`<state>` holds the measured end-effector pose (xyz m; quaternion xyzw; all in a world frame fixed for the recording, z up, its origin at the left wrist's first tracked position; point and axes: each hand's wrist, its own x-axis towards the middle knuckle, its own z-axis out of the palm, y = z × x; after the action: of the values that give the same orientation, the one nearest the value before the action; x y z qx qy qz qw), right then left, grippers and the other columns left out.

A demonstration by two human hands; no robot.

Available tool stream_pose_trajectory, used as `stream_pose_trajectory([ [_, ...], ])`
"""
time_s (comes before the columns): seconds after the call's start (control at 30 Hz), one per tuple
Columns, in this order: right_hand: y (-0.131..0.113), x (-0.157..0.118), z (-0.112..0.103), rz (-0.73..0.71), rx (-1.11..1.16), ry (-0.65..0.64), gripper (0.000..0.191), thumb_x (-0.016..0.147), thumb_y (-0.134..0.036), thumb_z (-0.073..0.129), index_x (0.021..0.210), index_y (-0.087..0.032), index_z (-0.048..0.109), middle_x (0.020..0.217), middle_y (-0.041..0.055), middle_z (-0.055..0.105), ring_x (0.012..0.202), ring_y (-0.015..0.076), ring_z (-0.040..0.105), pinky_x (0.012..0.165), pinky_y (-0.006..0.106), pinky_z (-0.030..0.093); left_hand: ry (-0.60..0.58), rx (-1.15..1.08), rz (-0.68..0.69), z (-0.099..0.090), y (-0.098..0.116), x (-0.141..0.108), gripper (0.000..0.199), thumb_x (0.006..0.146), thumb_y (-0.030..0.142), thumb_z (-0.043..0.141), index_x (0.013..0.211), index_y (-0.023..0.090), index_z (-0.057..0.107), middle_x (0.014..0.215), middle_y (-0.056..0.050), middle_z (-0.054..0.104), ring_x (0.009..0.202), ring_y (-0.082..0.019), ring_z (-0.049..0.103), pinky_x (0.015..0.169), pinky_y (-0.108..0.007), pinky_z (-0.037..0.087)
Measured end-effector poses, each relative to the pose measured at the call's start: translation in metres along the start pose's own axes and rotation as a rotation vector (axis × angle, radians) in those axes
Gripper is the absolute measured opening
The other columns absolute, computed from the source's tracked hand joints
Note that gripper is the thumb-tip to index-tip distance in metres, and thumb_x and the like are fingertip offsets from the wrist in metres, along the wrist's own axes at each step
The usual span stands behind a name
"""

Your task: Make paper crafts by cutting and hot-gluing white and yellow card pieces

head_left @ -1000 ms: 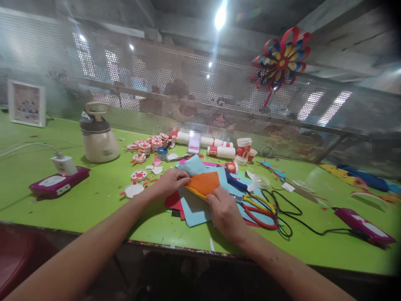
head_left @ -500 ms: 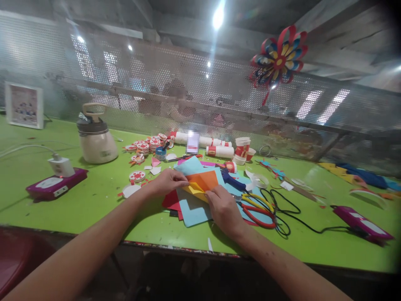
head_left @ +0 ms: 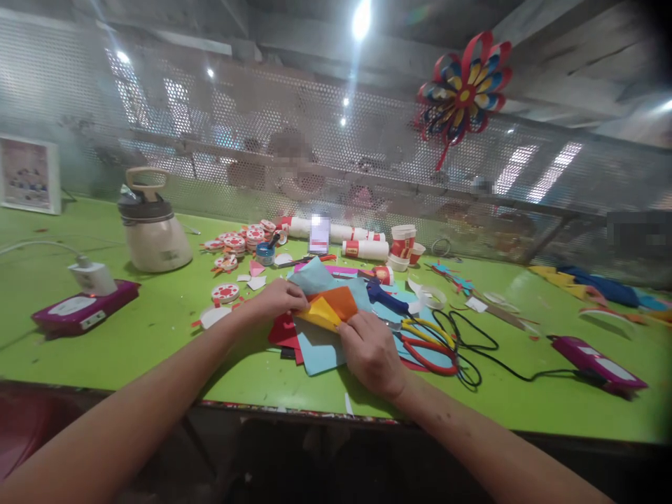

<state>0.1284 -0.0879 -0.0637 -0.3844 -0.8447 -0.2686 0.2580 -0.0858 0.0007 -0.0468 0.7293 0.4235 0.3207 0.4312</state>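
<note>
A sheet of yellow paper is pinched between my hands, with a fold or raised flap along it. My left hand is closed on its left end, and my right hand grips the right end, fingers curled. Orange paper lies against the yellow sheet on its far side; whether it is also gripped I cannot tell. Under them are light blue sheets and red paper. Close to my right hand lie a dark blue glue gun and scissors with red handles and yellow handles.
On the green table, a power strip and a large beige flask stand left. Paper cups, a phone and a blue jar are behind. A black cord runs right to another power strip.
More of the yellow paper shows between my hands, and less of the orange. Both hands keep their grip. The whole view has shifted slightly, so things sit further left.
</note>
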Motion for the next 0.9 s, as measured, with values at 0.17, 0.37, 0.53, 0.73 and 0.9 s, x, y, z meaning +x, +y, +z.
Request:
stream_pose_trajectory([
  [0.17,-0.002,0.000,-0.001,-0.089,0.048,-0.038,0.030,0.089,-0.008,0.039,0.068,-0.016,0.058,0.070,0.0062,0.050,0.070,0.0195,0.039,0.064,0.033,0.033,0.015,0.042,0.004,0.000,0.008,-0.001,0.014,0.063,0.025,0.059,0.060,0.015,0.068,0.055,-0.001,0.059,0.054,-0.013,0.049,0.052,-0.025,0.037],
  [0.37,-0.005,0.007,0.000,-0.009,0.069,-0.179,0.015,0.084,-0.010,0.050,0.072,-0.015,0.058,0.078,0.0082,0.053,0.078,0.0211,0.041,0.067,0.033,0.034,0.011,0.171,0.072,-0.003,0.017,0.000,0.021,0.068,0.034,0.060,0.063,0.015,0.067,0.056,0.001,0.059,0.055,-0.014,0.050,0.052,-0.024,0.035],
  [0.53,-0.006,0.007,-0.002,0.041,0.069,-0.176,0.020,0.079,-0.003,0.052,0.064,-0.016,0.056,0.071,0.0069,0.054,0.072,0.0199,0.043,0.062,0.031,0.032,0.145,0.302,0.164,0.002,0.024,-0.015,0.014,0.071,0.031,0.060,0.071,0.017,0.063,0.072,-0.003,0.062,0.069,-0.018,0.054,0.064,-0.027,0.039],
  [0.73,-0.008,0.006,-0.007,0.203,0.070,-0.111,0.017,0.084,-0.005,0.049,0.072,-0.015,0.055,0.071,0.0062,0.057,0.071,0.0193,0.047,0.062,0.031,0.032,0.296,0.364,0.183,0.027,0.034,-0.069,0.020,0.076,0.040,0.059,0.080,0.021,0.060,0.077,-0.005,0.060,0.072,-0.020,0.056,0.070,-0.032,0.044],
  [0.9,-0.013,0.005,-0.001,0.252,0.096,-0.092,0.014,0.084,-0.007,0.048,0.075,-0.015,0.054,0.075,0.0067,0.058,0.074,0.0193,0.049,0.065,0.030,0.034,0.029,-0.581,-0.386,0.047,0.038,-0.071,0.036,0.079,0.049,0.053,0.086,0.014,0.062,0.077,-0.012,0.067,0.076,-0.026,0.067,0.072,-0.037,0.053],
])
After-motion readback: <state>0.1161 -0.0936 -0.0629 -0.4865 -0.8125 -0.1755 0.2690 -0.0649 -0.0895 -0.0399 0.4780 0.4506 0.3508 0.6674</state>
